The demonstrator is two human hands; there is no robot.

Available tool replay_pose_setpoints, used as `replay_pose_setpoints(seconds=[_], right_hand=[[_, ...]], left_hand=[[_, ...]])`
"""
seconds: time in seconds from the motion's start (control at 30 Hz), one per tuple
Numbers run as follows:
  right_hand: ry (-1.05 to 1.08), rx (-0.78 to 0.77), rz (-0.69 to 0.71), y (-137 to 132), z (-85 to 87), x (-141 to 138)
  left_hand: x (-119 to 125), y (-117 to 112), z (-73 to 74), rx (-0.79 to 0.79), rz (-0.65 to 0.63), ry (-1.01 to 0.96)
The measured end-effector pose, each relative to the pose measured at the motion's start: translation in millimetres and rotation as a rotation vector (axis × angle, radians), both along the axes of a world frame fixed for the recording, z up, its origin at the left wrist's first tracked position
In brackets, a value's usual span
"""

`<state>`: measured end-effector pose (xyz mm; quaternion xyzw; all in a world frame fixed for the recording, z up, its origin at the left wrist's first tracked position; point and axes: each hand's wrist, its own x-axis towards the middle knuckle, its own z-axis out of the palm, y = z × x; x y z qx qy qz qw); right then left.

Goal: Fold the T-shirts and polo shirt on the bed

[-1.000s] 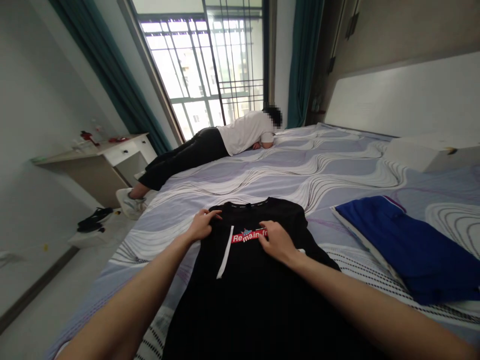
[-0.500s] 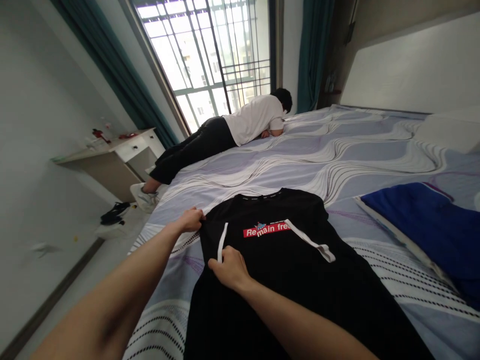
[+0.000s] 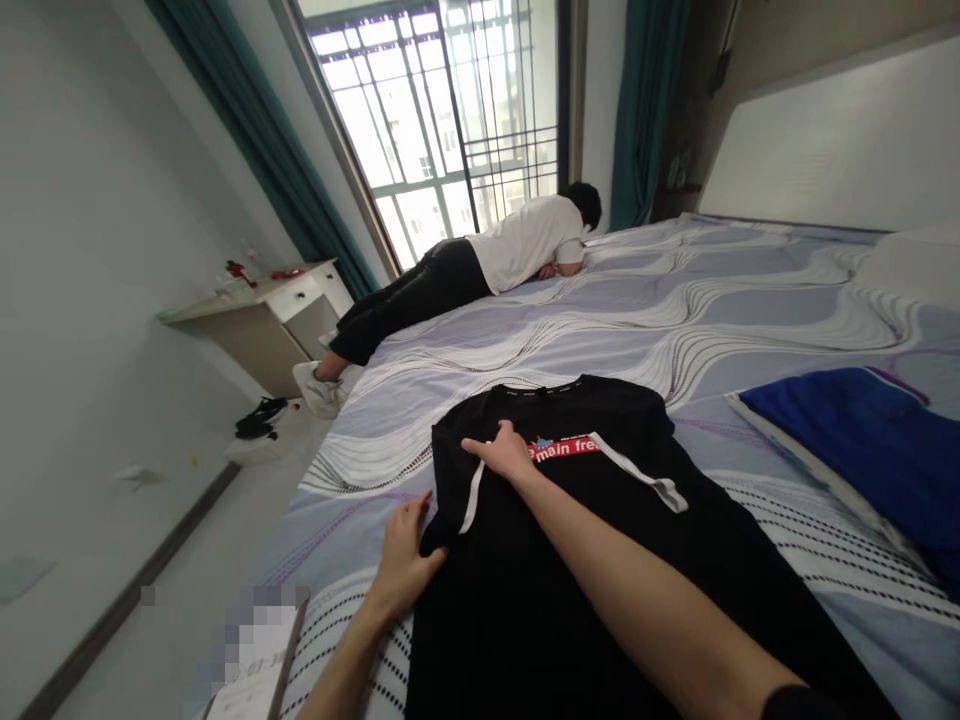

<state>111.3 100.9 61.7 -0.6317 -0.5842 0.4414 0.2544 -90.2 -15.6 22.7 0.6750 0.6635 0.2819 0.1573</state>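
Note:
A black T-shirt [image 3: 570,560] with a red chest label and white stripes lies flat on the bed [image 3: 675,310], collar away from me. My right hand [image 3: 504,455] rests on its chest beside the left white stripe, fingers stretched flat. My left hand [image 3: 405,560] lies at the shirt's left edge lower down, fingers extended and touching the fabric where it is folded in.
A folded blue garment [image 3: 862,440] lies on the bed to the right. Another person [image 3: 480,270] leans face-down over the bed's far side by the barred window. A small white desk [image 3: 262,310] and dark shoes [image 3: 259,418] are on the left. A paper [image 3: 251,680] sits at the bottom edge.
My left hand let go of the shirt's shoulder and came down to its left side edge. My right hand moved up onto the chest. The left sleeve now lies folded inward.

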Motion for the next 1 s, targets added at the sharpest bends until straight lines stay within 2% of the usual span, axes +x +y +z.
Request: replay_pose_setpoints(seconds=[0.1, 0.2, 0.3, 0.43, 0.5, 0.6, 0.73, 0.87, 0.93, 1.0], right_hand=[[-0.282, 0.128, 0.104, 17, 7.7, -22], [-0.334, 0.176, 0.200, 25, 14.6, -36], [-0.335, 0.219, 0.221, 31, 22.4, -27], [-0.417, 0.250, 0.135, 32, 24.9, 5], [-0.474, 0.205, 0.094, 32, 21.3, 16], [-0.525, 0.155, 0.088, 36, 13.7, 14], [-0.550, 0.177, 0.217, 48, 5.1, -16], [-0.590, 0.230, 0.299, 50, 2.3, -38], [-0.608, 0.262, 0.333, 48, 6.3, -29], [-0.631, 0.301, 0.356, 48, 16.2, 0]], left_hand=[[13, -11, -6.5, 0.089, 0.113, -0.007], [15, -7, -3.1, 0.033, 0.212, -0.017], [12, -8, 0.4, -0.006, 0.299, 0.056], [15, -12, 2.5, -0.040, 0.332, 0.162], [18, -11, 2.8, -0.032, 0.307, 0.215], [17, -8, 1.5, 0.086, 0.171, 0.213], [9, -5, -4.6, 0.126, -0.071, 0.159], [0, -2, -14.8, 0.124, -0.129, 0.204], [-4, -1, -19.2, 0.137, -0.145, 0.203], [-6, 0, -19.8, 0.159, -0.170, 0.186]])
